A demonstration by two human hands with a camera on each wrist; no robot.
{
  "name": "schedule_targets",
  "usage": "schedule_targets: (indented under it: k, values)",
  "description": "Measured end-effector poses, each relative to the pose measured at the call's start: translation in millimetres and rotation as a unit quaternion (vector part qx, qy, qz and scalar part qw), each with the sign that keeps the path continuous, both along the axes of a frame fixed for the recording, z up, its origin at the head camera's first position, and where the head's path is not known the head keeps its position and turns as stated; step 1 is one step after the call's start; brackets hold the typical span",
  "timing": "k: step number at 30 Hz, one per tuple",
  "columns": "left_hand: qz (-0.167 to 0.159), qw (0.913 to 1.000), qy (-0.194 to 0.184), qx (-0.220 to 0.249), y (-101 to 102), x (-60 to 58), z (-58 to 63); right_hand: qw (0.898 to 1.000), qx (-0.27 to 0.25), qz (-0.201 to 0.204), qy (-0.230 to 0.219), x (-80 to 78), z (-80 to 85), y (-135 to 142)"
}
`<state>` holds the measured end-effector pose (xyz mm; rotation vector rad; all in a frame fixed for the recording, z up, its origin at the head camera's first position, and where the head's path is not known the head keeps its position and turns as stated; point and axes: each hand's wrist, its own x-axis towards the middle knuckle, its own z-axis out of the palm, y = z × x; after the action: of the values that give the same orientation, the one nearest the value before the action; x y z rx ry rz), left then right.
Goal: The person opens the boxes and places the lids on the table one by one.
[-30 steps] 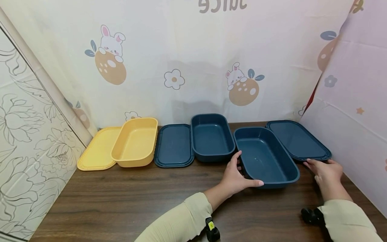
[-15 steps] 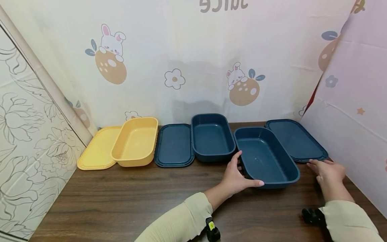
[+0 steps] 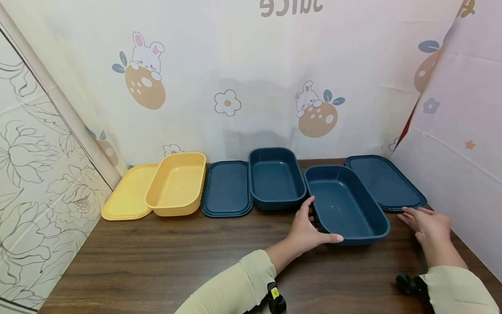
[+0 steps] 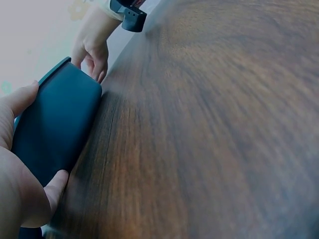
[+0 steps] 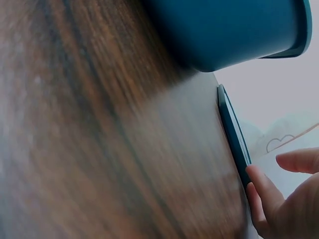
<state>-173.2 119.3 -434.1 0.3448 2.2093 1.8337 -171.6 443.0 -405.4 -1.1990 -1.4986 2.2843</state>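
In the head view my left hand (image 3: 303, 235) holds the near left corner of a large blue plastic food container (image 3: 347, 205), thumb along the front rim and fingers at its left side. The left wrist view shows the thumb at the rim and a finger low on the container's wall (image 4: 60, 119). My right hand (image 3: 429, 226) is at the near edge of a flat blue lid (image 3: 384, 181), which lies right of the container. Straight fingertips (image 5: 259, 179) meet the lid's edge (image 5: 233, 132) in the right wrist view, with the thumb raised apart from it.
Leftward along the back of the wooden table (image 3: 188, 261) stand a smaller blue container (image 3: 276, 179), its blue lid (image 3: 227, 187), a yellow container (image 3: 176, 183) and a yellow lid (image 3: 129, 192). Patterned cloth (image 3: 259, 56) hangs behind, with another cloth wall (image 3: 459, 152) at right.
The large blue lid has shifted slightly left, toward the container. My right hand has drawn back a little to the right since. The left hand and container stay put.
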Motion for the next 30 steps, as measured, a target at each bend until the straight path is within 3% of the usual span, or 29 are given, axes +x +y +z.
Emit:
schedule_targets:
  k: [7,12,16,20,26,30]
  values:
    - [0.000,1.0000,-0.003,0.003,0,1.7,0.4,0.995,0.072,0.066,0.005,8.5,-2.7,4]
    - [0.000,1.0000,-0.006,0.004,0,3.1,1.5,0.982,0.133,0.121,0.051,17.8,-7.3,6]
    - [0.000,1.0000,-0.009,0.004,0,3.6,2.4,0.970,0.181,0.150,0.060,20.3,-9.1,5]
    - [0.002,0.9999,-0.010,0.003,0,4.0,2.6,0.946,0.260,0.187,0.048,20.2,-8.9,4]
    - [0.010,0.9998,-0.009,0.013,1,6.2,1.6,0.899,0.376,0.222,0.029,20.4,-5.7,-2]
    - [0.019,0.9997,-0.003,0.017,1,8.7,0.8,0.865,0.435,0.247,0.044,22.1,-1.4,-10]
